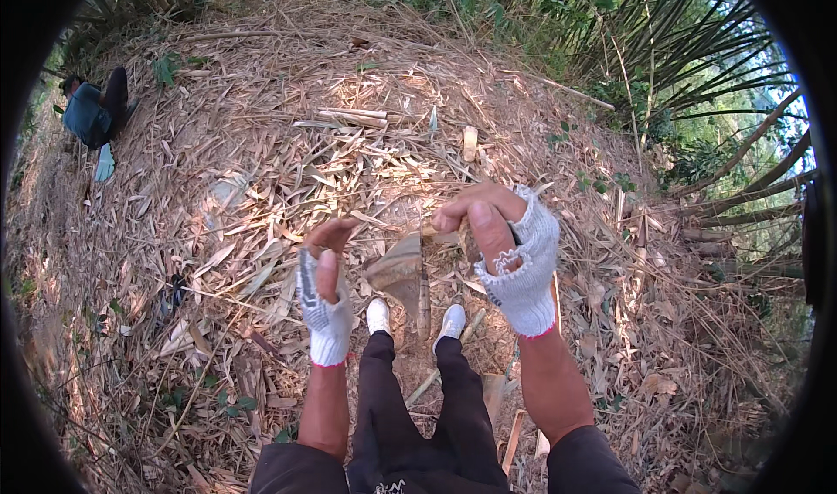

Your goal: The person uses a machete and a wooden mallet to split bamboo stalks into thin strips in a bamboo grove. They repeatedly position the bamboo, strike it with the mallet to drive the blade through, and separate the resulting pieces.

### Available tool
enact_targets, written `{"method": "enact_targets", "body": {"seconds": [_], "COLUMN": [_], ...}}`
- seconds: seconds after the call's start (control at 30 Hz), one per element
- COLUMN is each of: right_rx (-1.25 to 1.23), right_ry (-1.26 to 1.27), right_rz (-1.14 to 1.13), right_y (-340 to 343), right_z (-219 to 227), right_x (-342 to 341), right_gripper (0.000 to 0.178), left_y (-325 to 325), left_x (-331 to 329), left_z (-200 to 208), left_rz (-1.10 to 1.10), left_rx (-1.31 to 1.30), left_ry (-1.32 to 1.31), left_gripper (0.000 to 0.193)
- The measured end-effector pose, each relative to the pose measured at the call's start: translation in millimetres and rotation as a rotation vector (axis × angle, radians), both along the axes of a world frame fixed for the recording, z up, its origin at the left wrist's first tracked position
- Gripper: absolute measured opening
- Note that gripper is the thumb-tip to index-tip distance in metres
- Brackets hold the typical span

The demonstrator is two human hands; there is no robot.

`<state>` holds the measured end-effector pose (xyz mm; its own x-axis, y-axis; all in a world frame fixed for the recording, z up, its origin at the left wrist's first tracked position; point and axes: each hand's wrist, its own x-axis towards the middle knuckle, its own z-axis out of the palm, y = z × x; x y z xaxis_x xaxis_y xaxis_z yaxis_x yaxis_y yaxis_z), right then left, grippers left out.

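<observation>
My right hand (514, 245), in a white knit fingerless glove, is closed, its thumb and fingers pinched on a dry bamboo sheath (399, 272). The sheath is a flat, roughly triangular brown piece that reaches left from those fingertips, in front of my body. My left hand (327, 285) wears a matching glove. Its fingers curve forward with the thumb apart and nothing in them, a little left of the sheath and not touching it. Below, between my white shoes (378, 316), a narrow upright stick (424, 306) shows.
Dry leaves and husks cover the sloping ground. Ahead lie split bamboo lengths (353, 117) and a short cut piece (470, 143). Another person (91, 115) in dark clothes is at the far left. Bamboo stems (750, 158) lean in on the right. Cut strips (513, 442) lie beside my right leg.
</observation>
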<state>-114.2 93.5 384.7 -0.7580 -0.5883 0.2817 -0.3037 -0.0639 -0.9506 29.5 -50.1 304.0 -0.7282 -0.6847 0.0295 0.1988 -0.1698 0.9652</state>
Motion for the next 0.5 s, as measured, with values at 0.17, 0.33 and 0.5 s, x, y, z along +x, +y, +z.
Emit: {"method": "enact_targets", "body": {"seconds": [0.17,0.33,0.5], "right_rx": [-0.036,-0.034,-0.118], "right_ry": [0.076,-0.022,-0.060], "right_rz": [0.170,0.182,0.147], "right_y": [12,35,55], "right_z": [5,5,-1], "right_x": [33,48,56], "right_gripper": [0.020,0.021,0.011], "left_y": [-26,-3,9], "left_x": [-20,6,32], "left_z": [108,92,84], "left_rz": [-0.835,-1.088,-1.051], "left_rx": [-0.617,-0.391,-0.280], "left_ry": [0.003,-0.020,-0.041], "left_gripper": [0.046,0.029,0.020]}}
